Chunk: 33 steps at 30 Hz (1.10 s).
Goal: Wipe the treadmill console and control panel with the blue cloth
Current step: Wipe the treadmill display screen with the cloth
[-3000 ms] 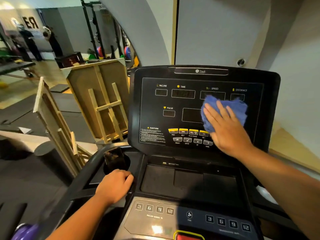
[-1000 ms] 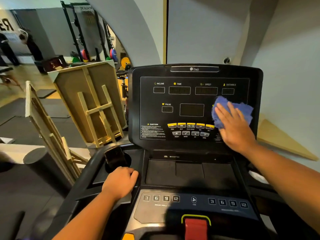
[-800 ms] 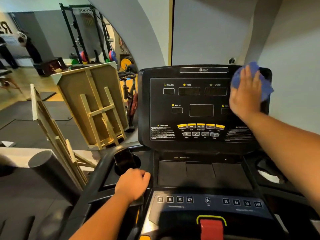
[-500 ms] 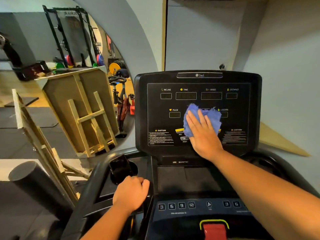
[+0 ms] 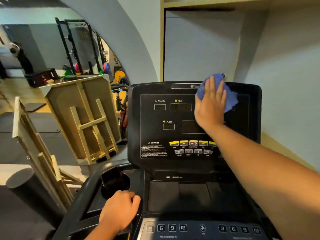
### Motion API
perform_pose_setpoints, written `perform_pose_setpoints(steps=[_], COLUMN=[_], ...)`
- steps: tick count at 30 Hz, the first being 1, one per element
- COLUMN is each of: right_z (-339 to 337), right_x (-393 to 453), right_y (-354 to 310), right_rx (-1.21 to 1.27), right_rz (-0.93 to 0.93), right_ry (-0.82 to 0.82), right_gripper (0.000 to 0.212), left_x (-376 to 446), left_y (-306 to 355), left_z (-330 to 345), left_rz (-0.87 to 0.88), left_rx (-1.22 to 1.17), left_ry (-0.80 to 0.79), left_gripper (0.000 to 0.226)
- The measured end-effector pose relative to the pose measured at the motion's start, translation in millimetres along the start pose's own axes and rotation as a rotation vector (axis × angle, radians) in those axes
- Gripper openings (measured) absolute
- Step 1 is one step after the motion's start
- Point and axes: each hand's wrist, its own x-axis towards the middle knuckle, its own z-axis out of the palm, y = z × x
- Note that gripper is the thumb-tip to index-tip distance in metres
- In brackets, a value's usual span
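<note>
The black treadmill console [image 5: 155, 129] stands upright in front of me, with yellow and grey buttons [image 5: 188, 147] in its lower middle. My right hand [image 5: 210, 104] lies flat with straight fingers on the blue cloth [image 5: 230, 99], pressing it against the console's upper right by the top edge. The speed and distance readouts are hidden behind hand and cloth. My left hand [image 5: 119, 211] has its fingers curled over the black frame edge just below the left cup holder [image 5: 115, 183]. The lower control panel [image 5: 202, 228] with number keys runs along the bottom.
A dark object stands in the left cup holder. Wooden frames [image 5: 83, 116] lean on the floor to the left, beside a black roll [image 5: 26, 186]. Weight racks [image 5: 78, 49] and a person stand far back left. A pale wall [image 5: 285, 84] closes the right side.
My right hand has swept the cloth from the console's centre, over the buttons, up to its upper right near the top edge. My left hand has stayed on the frame.
</note>
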Motion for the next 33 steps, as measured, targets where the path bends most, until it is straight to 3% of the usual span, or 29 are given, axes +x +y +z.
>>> perform_pose_setpoints(steps=[6, 11, 14, 19, 21, 24, 27, 33], right_z=[42, 41, 22, -19, -18, -10, 5, 50], right_x=[-46, -42, -32, -32, -30, -18, -12, -58], right_y=[-115, -80, -10, 113, 116, 65, -15, -141], right_rx=[-0.081, -0.118, -0.095, 0.07, 0.071, 0.136, 0.144, 0.037], right_rz=[-0.64, -0.898, -0.723, 0.077, 0.261, 0.495, 0.418, -0.232], right_ry=[-0.133, -0.191, -0.155, -0.003, 0.037, 0.094, 0.071, -0.078], right_gripper=[0.07, 0.073, 0.074, 0.065, 0.064, 0.066, 0.066, 0.074], left_x=[3, 5, 5, 5, 5, 6, 5, 3], left_y=[-3, -8, -6, -1, 0, 1, 1, -3], left_z=[0, 4, 2, -1, -3, -6, -7, -5], left_rz=[-0.008, -0.017, -0.009, 0.006, -0.009, -0.017, -0.018, -0.008], left_rx=[0.027, 0.044, 0.037, 0.039, 0.024, 0.003, 0.001, -0.004], left_ry=[-0.026, -0.052, -0.043, -0.04, -0.049, -0.053, -0.065, -0.063], left_gripper=[0.042, 0.045, 0.041, 0.038, 0.038, 0.039, 0.039, 0.043])
